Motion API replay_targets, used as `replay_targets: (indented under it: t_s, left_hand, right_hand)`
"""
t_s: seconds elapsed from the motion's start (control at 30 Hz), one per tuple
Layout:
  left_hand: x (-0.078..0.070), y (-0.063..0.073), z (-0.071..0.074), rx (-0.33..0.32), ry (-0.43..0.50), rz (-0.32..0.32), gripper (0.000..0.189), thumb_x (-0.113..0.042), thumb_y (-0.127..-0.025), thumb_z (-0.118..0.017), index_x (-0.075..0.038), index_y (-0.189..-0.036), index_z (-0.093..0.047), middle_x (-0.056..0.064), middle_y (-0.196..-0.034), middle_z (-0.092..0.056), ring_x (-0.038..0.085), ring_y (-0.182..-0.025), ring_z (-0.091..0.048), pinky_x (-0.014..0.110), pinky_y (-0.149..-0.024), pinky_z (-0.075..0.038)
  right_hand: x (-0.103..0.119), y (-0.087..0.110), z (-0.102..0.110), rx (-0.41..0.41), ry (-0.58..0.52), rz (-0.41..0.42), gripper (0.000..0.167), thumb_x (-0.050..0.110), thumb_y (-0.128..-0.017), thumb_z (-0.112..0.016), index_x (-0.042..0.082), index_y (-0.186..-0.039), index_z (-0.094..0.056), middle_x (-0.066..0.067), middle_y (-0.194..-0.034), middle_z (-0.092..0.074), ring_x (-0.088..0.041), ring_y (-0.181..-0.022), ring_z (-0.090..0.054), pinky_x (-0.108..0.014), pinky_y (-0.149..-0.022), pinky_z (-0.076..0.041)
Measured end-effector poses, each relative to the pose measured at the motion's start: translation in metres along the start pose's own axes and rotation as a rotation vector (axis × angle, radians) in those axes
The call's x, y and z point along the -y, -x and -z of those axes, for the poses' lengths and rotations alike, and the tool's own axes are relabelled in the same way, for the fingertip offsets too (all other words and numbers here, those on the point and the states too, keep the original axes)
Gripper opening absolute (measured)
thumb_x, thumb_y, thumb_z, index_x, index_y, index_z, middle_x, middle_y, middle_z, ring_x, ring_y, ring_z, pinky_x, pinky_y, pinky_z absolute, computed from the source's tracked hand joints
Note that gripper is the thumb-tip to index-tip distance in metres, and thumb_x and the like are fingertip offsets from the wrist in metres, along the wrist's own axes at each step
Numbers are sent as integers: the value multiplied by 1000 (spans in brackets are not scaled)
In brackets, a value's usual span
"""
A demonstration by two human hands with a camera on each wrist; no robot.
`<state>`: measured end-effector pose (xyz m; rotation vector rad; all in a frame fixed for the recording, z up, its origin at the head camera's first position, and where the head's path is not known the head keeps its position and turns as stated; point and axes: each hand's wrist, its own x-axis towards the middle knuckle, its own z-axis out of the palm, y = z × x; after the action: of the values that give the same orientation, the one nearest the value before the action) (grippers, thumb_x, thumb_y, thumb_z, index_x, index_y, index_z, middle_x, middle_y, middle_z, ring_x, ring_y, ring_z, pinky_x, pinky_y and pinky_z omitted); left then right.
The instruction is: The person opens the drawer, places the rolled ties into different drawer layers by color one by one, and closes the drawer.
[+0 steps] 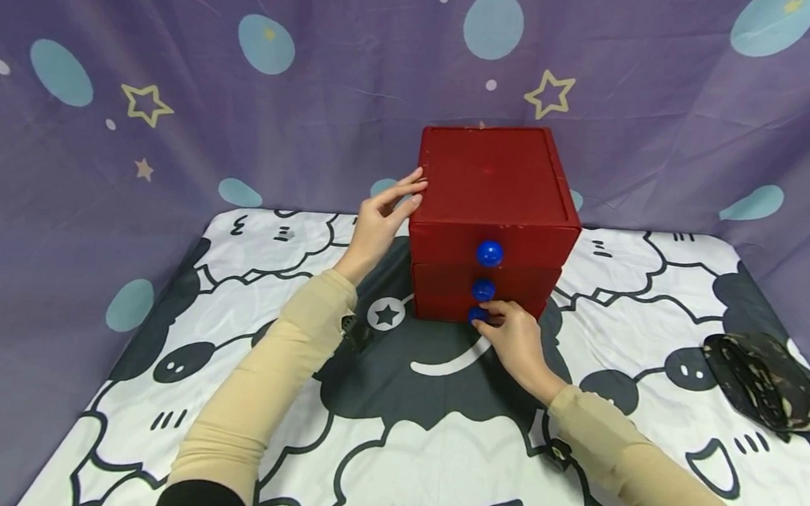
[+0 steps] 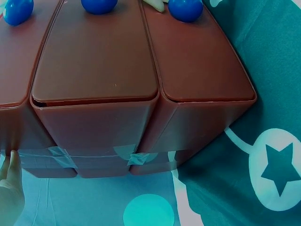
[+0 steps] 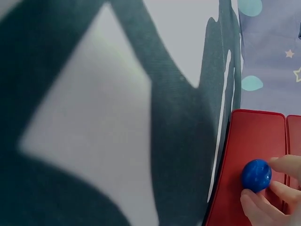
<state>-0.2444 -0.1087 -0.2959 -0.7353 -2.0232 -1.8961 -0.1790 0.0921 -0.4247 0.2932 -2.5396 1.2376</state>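
Note:
A red three-drawer box [image 1: 494, 176] stands on the patterned cloth, its drawer fronts facing me. Each front carries a round blue knob; the top knob [image 1: 489, 253] and middle knob [image 1: 484, 290] are untouched. My right hand [image 1: 513, 341] pinches the bottom knob [image 3: 256, 175] between thumb and fingers. At the box's upper left side, my left hand [image 1: 379, 223] rests its extended fingers against the wall. In the left wrist view, the fingertips of that left hand [image 2: 10, 188] meet the side near a strip of clear tape [image 2: 141, 158]. All three drawers sit flush in the box.
A folded camouflage-pattern cloth item [image 1: 770, 381] lies at the right side of the table. The black-and-white cartoon tablecloth [image 1: 387, 460] spreads toward me. Directly behind the box hangs a purple curtain [image 1: 362, 80] with stars and blue spots.

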Motion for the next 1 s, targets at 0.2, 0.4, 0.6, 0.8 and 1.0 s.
replay_targets:
  t_s: [0.2, 0.4, 0.6, 0.8, 1.0]
  left_hand:
    - [-1, 0, -1, -6, -4, -9, 29, 3, -86, -51, 16, -112, -52, 22, -130, -42, 21, -123, -39, 27, -101, -32]
    - [-1, 0, -1, -6, 0, -16, 29, 4, -86, -50, 17, -111, -52, 24, -130, -42, 23, -123, -38, 27, -100, -33]
    - [0, 0, -1, -5, 2, -12, 29, 4, -86, -50, 17, -112, -52, 23, -131, -41, 22, -124, -38, 30, -101, -33]
    - [-1, 1, -1, -1, 0, -16, 29, 4, -86, -50, 16, -112, -52, 22, -131, -42, 24, -124, -37, 30, -101, -33]
    - [-1, 0, -1, 0, -4, 1, 29, 3, -87, -50, 16, -113, -52, 21, -131, -41, 20, -124, -37, 30, -101, -32]
  right_hand:
    - [0, -1, -3, -3, 33, -4, 27, 9, -70, -73, -2, -94, -67, -16, -84, -62, -25, -74, -64, -38, -68, -52]
    - [0, -3, -4, -5, 37, -4, 27, 7, -69, -73, -2, -93, -66, -15, -83, -65, -24, -73, -64, -37, -66, -52]
    - [1, -3, -5, -5, 37, 0, 25, 7, -69, -73, -3, -92, -66, -14, -82, -66, -23, -74, -63, -37, -65, -52]
    - [1, -2, -4, -2, 42, -3, 26, 7, -69, -73, -3, -91, -67, -13, -82, -67, -23, -74, -63, -37, -64, -52]
    - [4, 1, -3, 11, 69, -1, 25, 9, -68, -74, -2, -91, -67, -11, -79, -67, -21, -72, -62, -36, -61, -51]
